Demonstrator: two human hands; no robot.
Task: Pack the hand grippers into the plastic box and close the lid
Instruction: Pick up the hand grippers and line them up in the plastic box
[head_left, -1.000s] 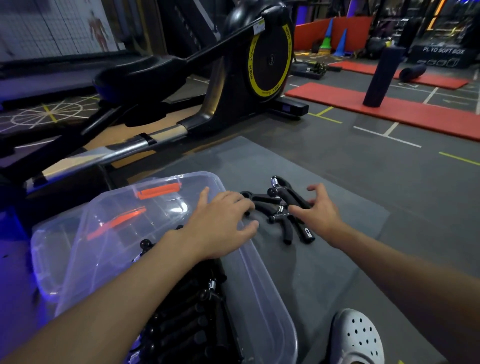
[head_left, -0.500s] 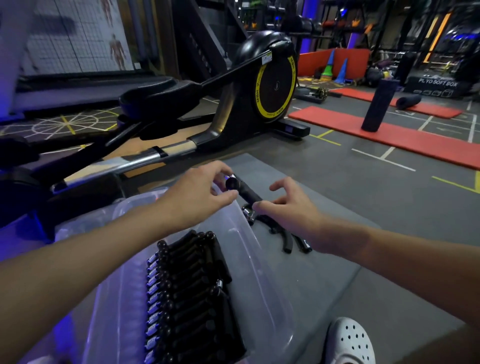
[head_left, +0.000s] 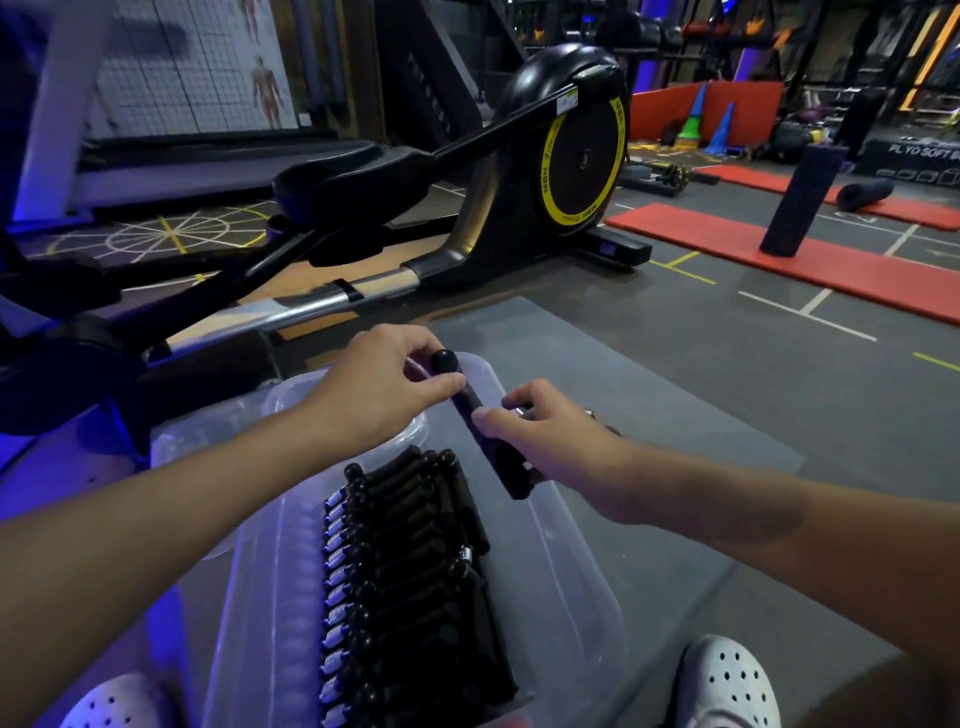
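Both hands are on one hand gripper (head_left: 465, 404), held over the far end of the plastic box (head_left: 561, 545). The left hand (head_left: 384, 387) pinches the knobbed top of a handle between thumb and fingertips. The right hand (head_left: 548, 441) wraps round the lower part, fingers curled. Below, a packed row of grippers (head_left: 410, 561) fills the box's middle, running from the near edge towards the far end. The danger now is that light left pinch: the piece could twist and land crooked on the row, or its low end could catch the right rim. If it sits proud, the lid won't close. A clear sheet by the far left corner looks like that lid (head_left: 208, 441).
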